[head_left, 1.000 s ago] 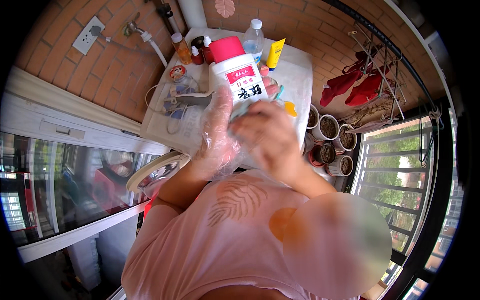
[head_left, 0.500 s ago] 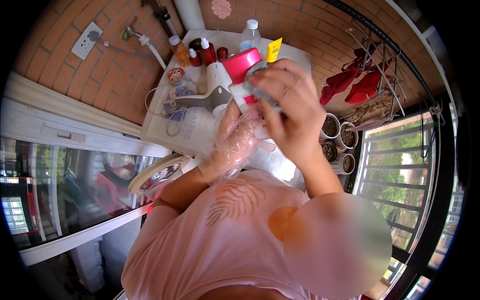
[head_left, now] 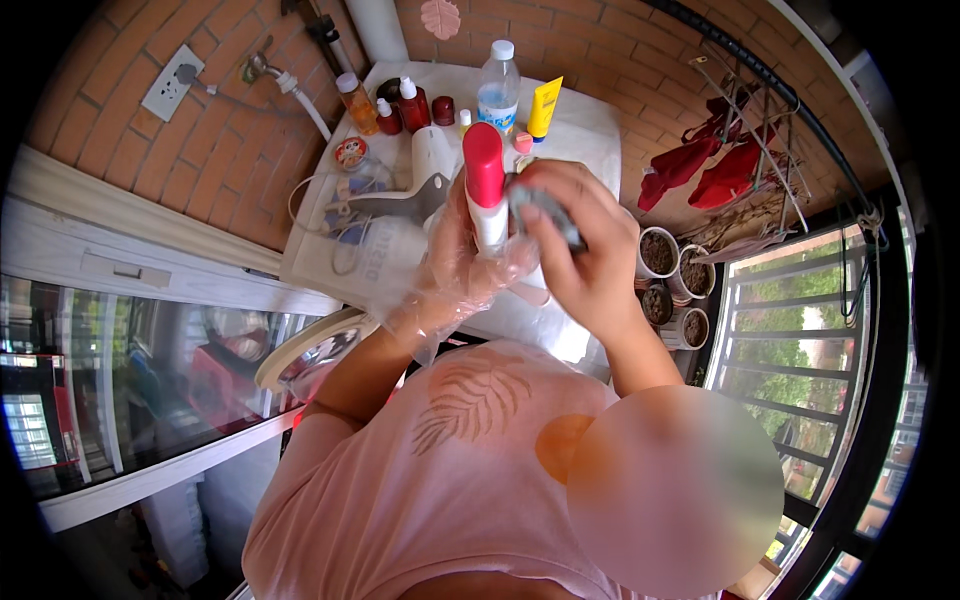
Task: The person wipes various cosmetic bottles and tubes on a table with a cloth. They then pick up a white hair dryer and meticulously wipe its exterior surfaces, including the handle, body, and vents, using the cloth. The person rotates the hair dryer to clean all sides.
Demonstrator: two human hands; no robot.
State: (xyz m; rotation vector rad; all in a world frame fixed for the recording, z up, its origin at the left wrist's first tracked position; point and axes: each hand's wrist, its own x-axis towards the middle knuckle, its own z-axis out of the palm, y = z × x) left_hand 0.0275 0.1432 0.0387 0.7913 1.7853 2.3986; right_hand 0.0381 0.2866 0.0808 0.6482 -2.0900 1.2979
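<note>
Fingers of the left hand (head_left: 455,265), in a clear plastic glove, wrap the white bottle (head_left: 487,190) with its red cap, upright above the white table (head_left: 590,135); just right, the bare right hand (head_left: 580,255) curls closed on a small grey object (head_left: 545,205)

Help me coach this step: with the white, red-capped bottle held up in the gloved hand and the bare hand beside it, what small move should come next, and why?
Probably bring the grey item in the right hand against the side of the bottle. The left hand, in a clear plastic glove, holds the bottle upright by its lower body with the red cap on, and the right hand's grey item, too blurred to identify, sits beside it.
</note>
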